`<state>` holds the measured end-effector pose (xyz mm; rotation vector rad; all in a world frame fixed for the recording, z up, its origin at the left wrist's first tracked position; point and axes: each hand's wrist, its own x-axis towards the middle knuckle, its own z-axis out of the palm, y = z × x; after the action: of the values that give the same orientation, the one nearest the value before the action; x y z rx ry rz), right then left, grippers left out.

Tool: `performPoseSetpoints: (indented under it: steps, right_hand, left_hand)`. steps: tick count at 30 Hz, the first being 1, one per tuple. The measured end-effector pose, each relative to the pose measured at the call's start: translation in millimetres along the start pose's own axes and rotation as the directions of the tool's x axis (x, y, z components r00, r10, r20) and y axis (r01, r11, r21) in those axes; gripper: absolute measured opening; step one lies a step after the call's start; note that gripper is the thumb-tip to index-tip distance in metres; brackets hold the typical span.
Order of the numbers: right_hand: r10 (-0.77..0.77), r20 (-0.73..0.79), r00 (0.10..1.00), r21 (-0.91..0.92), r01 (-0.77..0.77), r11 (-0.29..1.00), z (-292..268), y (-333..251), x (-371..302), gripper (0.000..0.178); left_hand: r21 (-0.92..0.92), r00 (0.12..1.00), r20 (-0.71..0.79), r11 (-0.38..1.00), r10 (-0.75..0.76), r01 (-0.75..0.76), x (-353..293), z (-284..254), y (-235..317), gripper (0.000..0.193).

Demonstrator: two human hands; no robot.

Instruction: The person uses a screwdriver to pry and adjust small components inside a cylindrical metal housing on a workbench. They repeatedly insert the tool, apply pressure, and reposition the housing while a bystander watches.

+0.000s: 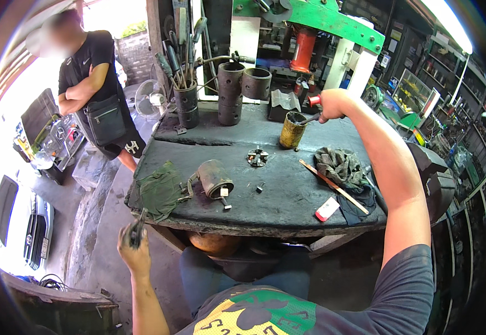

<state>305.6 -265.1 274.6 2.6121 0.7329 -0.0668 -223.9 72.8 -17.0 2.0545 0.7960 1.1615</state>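
Observation:
My right hand (335, 105) is closed around a dark, stick-like tool (311, 119), whose far end sits inside the mouth of a grimy yellow tin can (292, 134). A red piece (314, 100) sticks out by the thumb; I cannot tell if it belongs to the tool. Off the table's front left corner, my left hand (134, 249) grips a dark metal part (136, 233) with a narrow tip pointing up. Between the hands lie a round metal piece with blocks around it (257, 157), a small dark block (260, 188) and a metal cylinder on its side (215, 178).
On the worktable (232, 215) lie a green cloth (162, 190), a dark rag (341, 166), a flat wooden strip (332, 185) and a red-white box (327, 209). Tall metal tubes (230, 95) and a tool holder (186, 106) stand behind. A person (95, 84) stands left, arms folded.

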Motion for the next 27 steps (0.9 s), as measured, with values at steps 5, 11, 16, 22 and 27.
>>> performPoseSetpoints:
  steps: [5,11,16,22,27]
  right_hand:
    - [0.096,-0.171,0.980,0.386,-0.023,0.922,37.7,65.1,-63.1,0.053]
    - [0.485,-0.353,0.800,0.917,0.194,0.348,167.8,27.0,-209.5,0.051]
    - [0.499,-0.234,0.835,0.971,0.230,0.071,253.9,-81.6,-286.9,0.034]
    - [0.455,-0.277,0.846,0.947,0.320,-0.020,289.8,-156.9,-305.5,0.032]
    - [0.393,-0.301,0.869,0.948,0.318,0.024,300.7,-165.4,-303.5,0.036]
  left_hand:
    - [-0.086,0.999,-0.032,0.996,0.029,-0.032,-16.9,-16.8,3.2,0.031]
    - [-0.178,0.949,0.091,0.943,0.302,-0.282,12.9,5.6,97.9,0.030]
    - [-0.278,0.764,0.313,0.824,0.564,-0.494,48.4,64.1,200.3,0.030]
    - [-0.222,0.516,0.371,0.613,0.772,-0.758,65.0,100.2,271.4,0.026]
    - [-0.193,0.481,0.448,0.606,0.754,-0.772,64.0,96.2,284.2,0.028]
